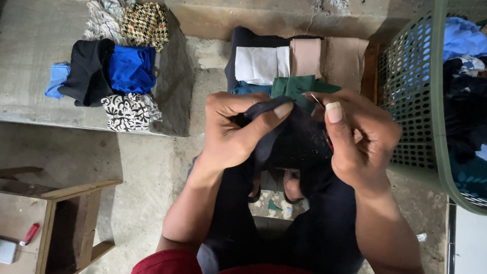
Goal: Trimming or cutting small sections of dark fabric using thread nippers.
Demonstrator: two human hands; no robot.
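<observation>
Left hand (pixel 231 129) curled, thumb + fingers pinching dark cloth (pixel 294 142) at centre; right hand (pixel 362 137) at 3 o'clock, thumb + forefinger nipping thin needle (pixel 317 100); green basket (pixel 421 106) further at 3

A single head-worn camera looks steeply down, close above the lap, toward the concrete floor (pixel 152 162).

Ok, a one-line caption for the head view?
Left hand grips dark navy cloth; right hand pinches thin metal needle.
</observation>
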